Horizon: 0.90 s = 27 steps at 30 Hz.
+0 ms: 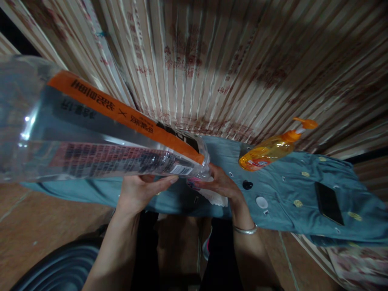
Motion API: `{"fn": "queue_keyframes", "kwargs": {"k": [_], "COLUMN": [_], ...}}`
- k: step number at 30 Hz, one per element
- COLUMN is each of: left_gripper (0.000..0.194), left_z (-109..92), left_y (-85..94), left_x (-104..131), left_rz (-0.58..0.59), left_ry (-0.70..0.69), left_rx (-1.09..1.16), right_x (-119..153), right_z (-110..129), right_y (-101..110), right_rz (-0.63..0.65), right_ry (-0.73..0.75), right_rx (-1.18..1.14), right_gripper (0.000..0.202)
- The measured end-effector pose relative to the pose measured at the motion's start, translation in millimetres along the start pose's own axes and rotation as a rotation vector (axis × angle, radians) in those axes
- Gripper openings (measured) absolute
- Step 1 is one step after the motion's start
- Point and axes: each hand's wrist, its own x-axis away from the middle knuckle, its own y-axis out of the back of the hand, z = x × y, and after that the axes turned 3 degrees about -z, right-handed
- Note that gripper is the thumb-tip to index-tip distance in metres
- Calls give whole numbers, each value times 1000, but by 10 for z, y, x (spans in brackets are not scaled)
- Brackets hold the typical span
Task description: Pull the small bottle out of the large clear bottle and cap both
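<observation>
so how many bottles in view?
2. A big clear bottle with an orange label, held sideways by the left hand with the right hand at its neck; a yellow pump bottle on the blue cloth. Others may be hidden.

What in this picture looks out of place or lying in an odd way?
The orange soap bottle with a pump lies on its side on the blue cloth instead of standing. Two loose caps, a black cap and a white cap, lie beside it. No spill is visible.
</observation>
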Motion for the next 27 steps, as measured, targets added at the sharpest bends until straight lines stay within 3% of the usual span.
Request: {"fn": "queue_keyframes", "kwargs": {"k": [13, 27], "left_gripper": [27, 23], "left_z": [57, 24], "left_y": [62, 26], "left_x": [-10, -10], "left_rz": [76, 59], "left_ry": [49, 23], "left_rx": [-73, -48], "right_x": [-7, -8], "right_z": [2, -12], "right_y": [-1, 8], "right_rz": [-3, -4], "right_ry": [-4, 5], "right_rx": [-29, 7], "right_gripper": [57, 58]}}
